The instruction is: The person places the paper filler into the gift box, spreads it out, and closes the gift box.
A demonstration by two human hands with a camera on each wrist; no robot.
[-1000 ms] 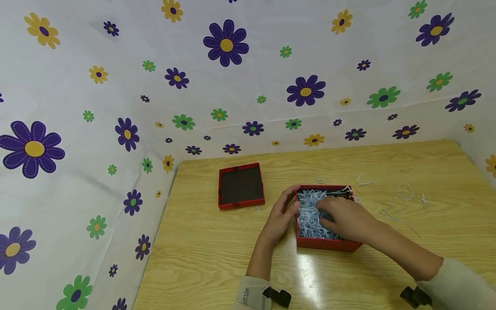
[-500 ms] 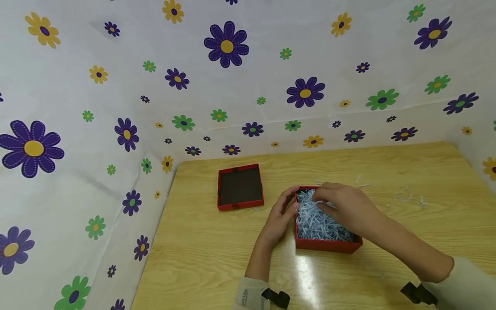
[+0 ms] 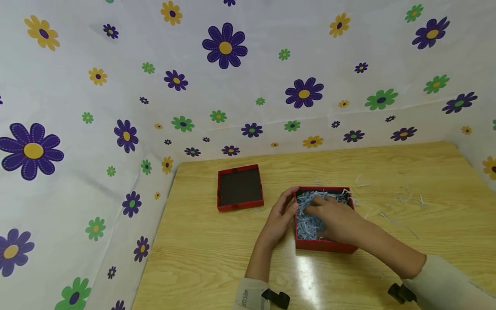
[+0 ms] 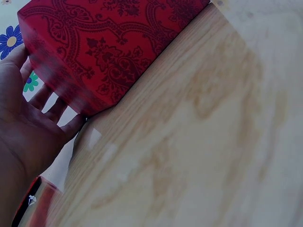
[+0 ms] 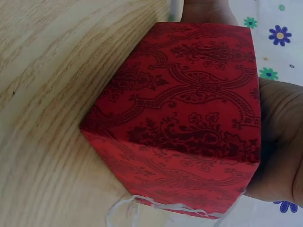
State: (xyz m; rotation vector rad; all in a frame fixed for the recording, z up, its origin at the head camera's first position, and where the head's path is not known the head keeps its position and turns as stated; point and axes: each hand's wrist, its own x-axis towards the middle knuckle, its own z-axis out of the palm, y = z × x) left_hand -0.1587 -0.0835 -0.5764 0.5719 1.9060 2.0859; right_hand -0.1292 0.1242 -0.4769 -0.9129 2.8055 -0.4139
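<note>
Someone's left hand (image 3: 278, 220) rests loosely on the left side of a red box (image 3: 325, 246), its thumb by the top edge. From the head view, I see the right hand (image 3: 337, 218) reach down into the box, among pale blue paper strips (image 3: 309, 226). I can't tell if it pinches any. The box sits on a wooden table (image 3: 193, 249), and a shallow red lid (image 3: 240, 187) lies to the far left of it. White scraps (image 3: 421, 200) lie to the right.

In the left wrist view, the left hand's fingers touch the box's curly pattern.

In the right wrist view, white threads (image 5: 177, 206) hang by the box's edge.
</note>
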